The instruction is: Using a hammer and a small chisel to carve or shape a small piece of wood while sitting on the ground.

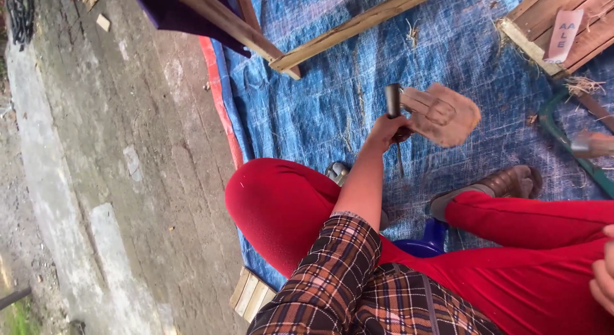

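My left hand [385,131] reaches out from a plaid sleeve and is shut on a dark-handled tool [393,99]. The tool's thin metal shaft [400,163] points back towards me. Right beside that hand, on the blue tarp [307,111], is a flat carved wooden piece [444,114], blurred; I cannot tell whether the hand touches it. My right hand [604,277] shows only as a few fingers at the right edge, resting on my red trouser leg [531,213].
Two wooden beams [345,29] cross at the far end of the tarp. A slatted wooden pallet [563,21] lies at the top right, with a green-framed tool [555,133] below it. A blue stool [430,241] is under me, a small slatted block [251,294] by bare concrete [115,168].
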